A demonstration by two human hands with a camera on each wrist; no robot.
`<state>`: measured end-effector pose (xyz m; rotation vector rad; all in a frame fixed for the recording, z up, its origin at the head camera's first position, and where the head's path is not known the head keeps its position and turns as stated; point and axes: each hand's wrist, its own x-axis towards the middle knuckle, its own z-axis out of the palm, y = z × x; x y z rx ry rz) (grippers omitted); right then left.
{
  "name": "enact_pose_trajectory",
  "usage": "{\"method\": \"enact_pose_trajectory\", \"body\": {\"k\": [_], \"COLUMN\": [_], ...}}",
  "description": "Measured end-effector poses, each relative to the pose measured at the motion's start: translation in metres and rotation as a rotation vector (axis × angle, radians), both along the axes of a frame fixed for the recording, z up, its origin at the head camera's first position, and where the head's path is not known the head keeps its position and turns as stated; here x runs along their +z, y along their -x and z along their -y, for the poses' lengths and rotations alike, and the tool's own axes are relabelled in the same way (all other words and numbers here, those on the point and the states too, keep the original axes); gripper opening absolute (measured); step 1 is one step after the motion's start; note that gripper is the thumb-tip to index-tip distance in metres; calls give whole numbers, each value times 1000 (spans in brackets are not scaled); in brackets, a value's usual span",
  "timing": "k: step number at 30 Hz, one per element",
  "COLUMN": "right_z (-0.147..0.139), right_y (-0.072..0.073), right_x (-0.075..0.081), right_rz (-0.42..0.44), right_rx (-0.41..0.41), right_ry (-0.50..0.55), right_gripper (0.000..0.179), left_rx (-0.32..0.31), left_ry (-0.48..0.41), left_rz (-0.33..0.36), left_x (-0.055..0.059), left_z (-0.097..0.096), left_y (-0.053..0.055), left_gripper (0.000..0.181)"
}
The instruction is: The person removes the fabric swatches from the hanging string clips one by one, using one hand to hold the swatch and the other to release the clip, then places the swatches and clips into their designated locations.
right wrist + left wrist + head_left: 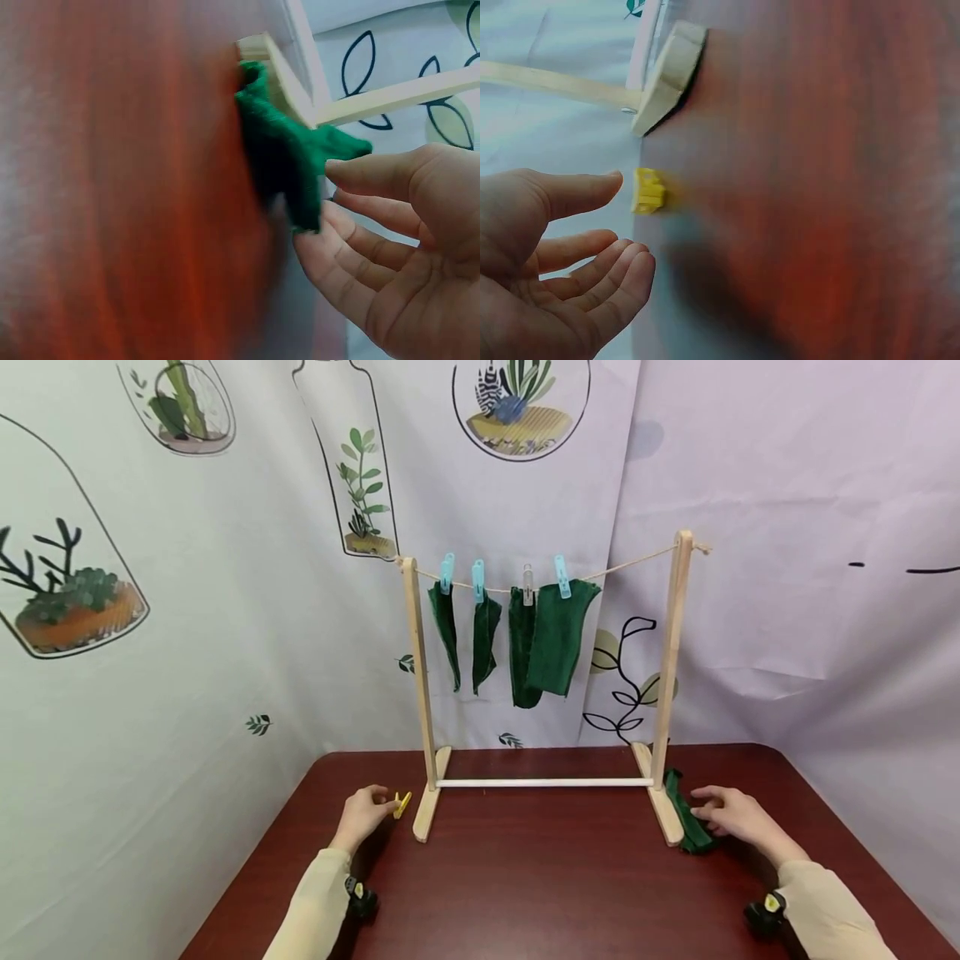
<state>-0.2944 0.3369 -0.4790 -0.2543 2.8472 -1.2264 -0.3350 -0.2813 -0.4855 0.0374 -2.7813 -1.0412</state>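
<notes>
At the left of the table, my left hand [365,814] is beside a yellow clothespin [402,805]. In the left wrist view the thumb and fingers are parted, with the clothespin [649,191] just beyond their tips. Over on the right, my right hand [738,817] is at a crumpled green cloth [694,827] lying against the rack's foot. Its thumb and fingers are spread at the edge of the cloth [289,146] in the right wrist view; whether they touch it I cannot tell.
A wooden rack [673,660] stands between the hands with a cord [637,560] strung across its top. Several green cloths [564,639] hang there from blue clothespins [562,577] and a clear clothespin [528,585]. A white crossbar [543,782] joins the feet near the table's [540,877] back edge.
</notes>
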Motion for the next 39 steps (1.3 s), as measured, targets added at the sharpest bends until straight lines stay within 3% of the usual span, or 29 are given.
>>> {"method": "enact_pose_trajectory", "body": {"k": [4,12,22,27,33,39], "right_z": [-1,1,-1,2,8,24], "right_y": [0,2,-2,-11,-21,-13], "right_x": [12,59,139,178,202,213], "right_rz": [-49,-194,-434,-465,-455,-455], "right_rx": [10,-25,-69,-100,-120,-97], "right_ry": [-35,-108,-194,-151,-102,-86], "right_gripper": [43,43,43,47,50,50], "left_rx": [-3,-28,-26,-27,-33,-83], "left_ry": [8,3,60,47,18,11], "left_rz": [-36,-121,-310,-408,-445,-463], "left_x": [16,67,148,185,205,216], "left_z": [0,2,5,2,-7,-27], "left_y": [-2,-1,-5,-17,-25,-20], "left_gripper": [45,48,52,54,54,53]}}
